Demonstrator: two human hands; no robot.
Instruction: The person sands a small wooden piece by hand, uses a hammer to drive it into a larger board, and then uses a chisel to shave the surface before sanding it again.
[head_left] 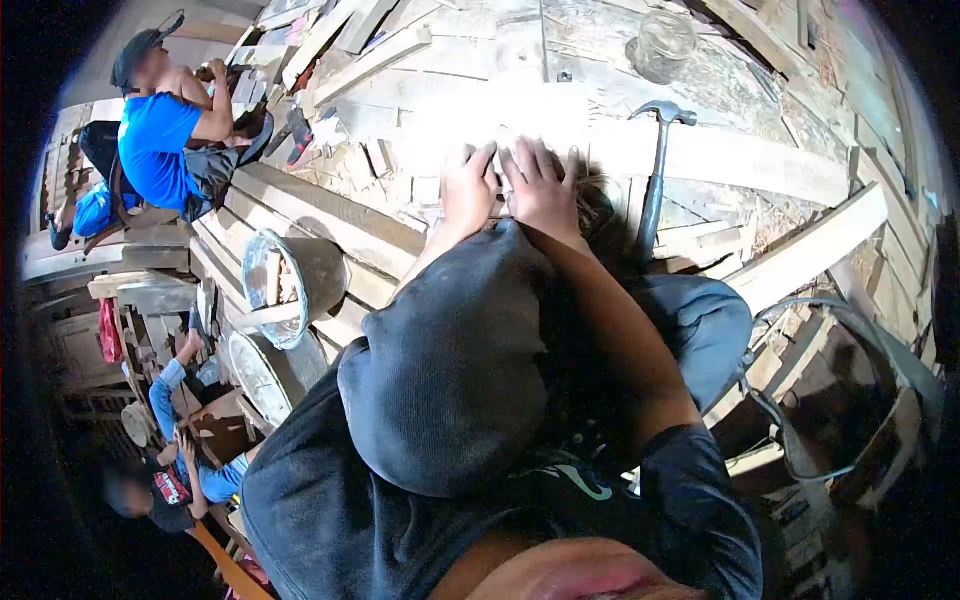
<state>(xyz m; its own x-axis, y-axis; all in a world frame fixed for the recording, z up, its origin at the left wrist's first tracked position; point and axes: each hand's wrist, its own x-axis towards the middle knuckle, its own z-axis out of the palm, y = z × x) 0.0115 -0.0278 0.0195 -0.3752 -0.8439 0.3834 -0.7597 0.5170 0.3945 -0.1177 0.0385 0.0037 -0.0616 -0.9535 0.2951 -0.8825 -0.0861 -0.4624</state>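
Both of my hands reach forward side by side over a brightly lit, washed-out pale surface (500, 108). My left hand (467, 190) lies with its fingers bent and close together, and what is under them is lost in the glare. Beside it, my right hand (542, 185) rests with its fingers spread on the pale surface. A claw hammer (657, 165) lies to the right of my right hand, its head pointing away from me. Dark fabric covers my raised knee (455, 370), just below my wrists.
A clear glass jar (665, 48) stands at the top right. Buckets (345, 275) and planks (320, 215) are on the left. A person in a blue shirt (160, 140) sits at upper left, another person (175, 490) at lower left. A cable or strap (790, 465) curls at the right.
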